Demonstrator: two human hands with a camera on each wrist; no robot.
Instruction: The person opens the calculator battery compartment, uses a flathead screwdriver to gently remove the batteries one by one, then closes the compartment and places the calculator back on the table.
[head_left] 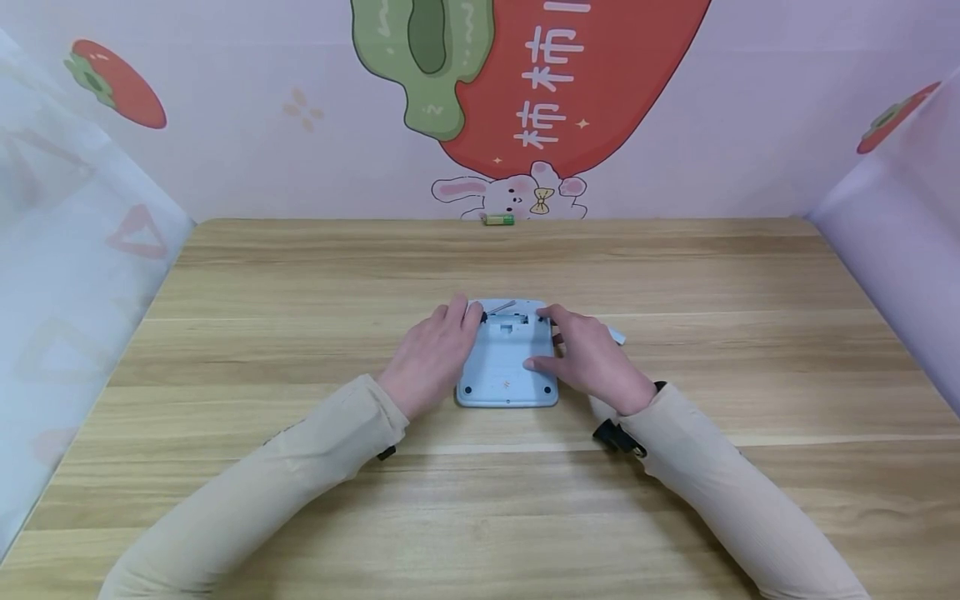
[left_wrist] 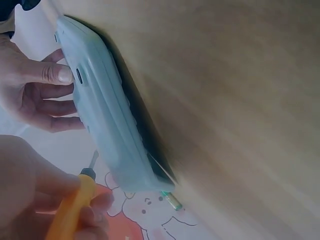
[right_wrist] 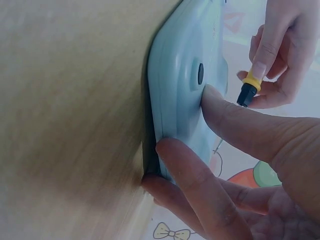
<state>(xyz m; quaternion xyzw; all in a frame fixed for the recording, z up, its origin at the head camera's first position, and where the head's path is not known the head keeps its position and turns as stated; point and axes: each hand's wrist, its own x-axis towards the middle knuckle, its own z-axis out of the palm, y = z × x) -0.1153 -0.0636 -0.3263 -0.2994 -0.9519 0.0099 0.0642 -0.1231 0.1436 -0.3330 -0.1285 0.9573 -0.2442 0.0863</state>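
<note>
**Beige Sleeves, Black Pieces at the Wrists**

The person wears a left sleeve [head_left: 262,492] and a right sleeve [head_left: 727,475], both long, beige and with soft wrinkles. They end before the bare left hand [head_left: 431,362] and right hand [head_left: 596,358]. A black fitting [head_left: 619,437] shows beside the right cuff [head_left: 652,412]; a smaller black piece [head_left: 386,452] shows near the left cuff [head_left: 384,410].

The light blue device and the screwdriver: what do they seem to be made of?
Light blue device: probably hard plastic, satin, given its rounded moulded edges and soft highlights.
Screwdriver: handle likely smooth yellow plastic, evenly coloured; shaft apparently metal, being thin and grey; finish unclear.
</note>
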